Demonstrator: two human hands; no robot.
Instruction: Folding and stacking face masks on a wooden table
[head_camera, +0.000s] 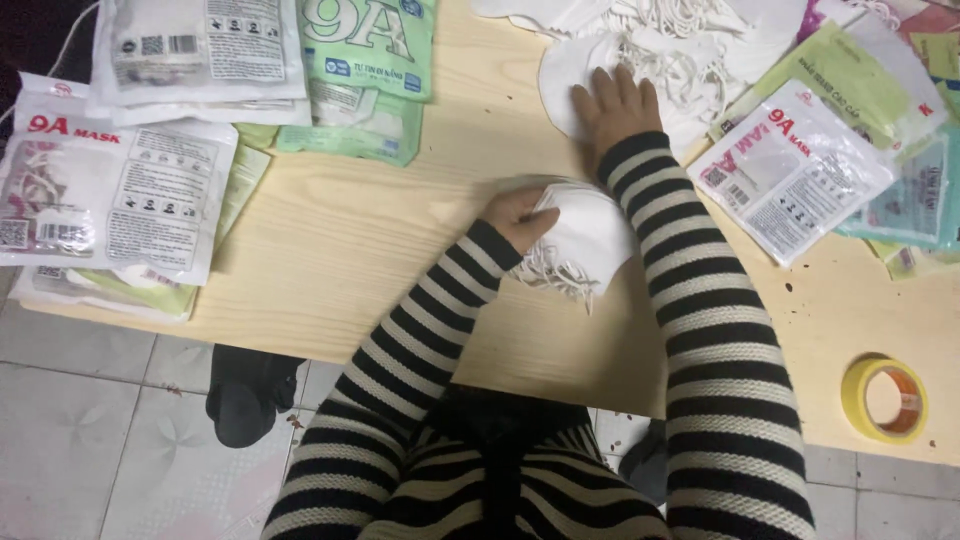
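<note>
Two hands work the wooden table (400, 220); my left hand (515, 215) pinches a stack of white face masks (585, 240) at the table's middle; my right hand (612, 105) lies spread flat on a loose white mask (560, 75) further back.

Two hands show, both in striped sleeves: the left hand (515, 215) at the frame's centre and the right hand (612, 105) above it. One roll of yellow tape (884, 399) lies at the lower right. One stack of white masks (585, 240) sits at the centre, and one loose heap of masks (680, 40) at the upper middle, too tangled to count. Several mask packets lie in overlapping piles at the upper left (110, 195) and the upper right (790, 170); exact numbers cannot be told. One dark shoe (245, 395) shows at the lower left.
</note>
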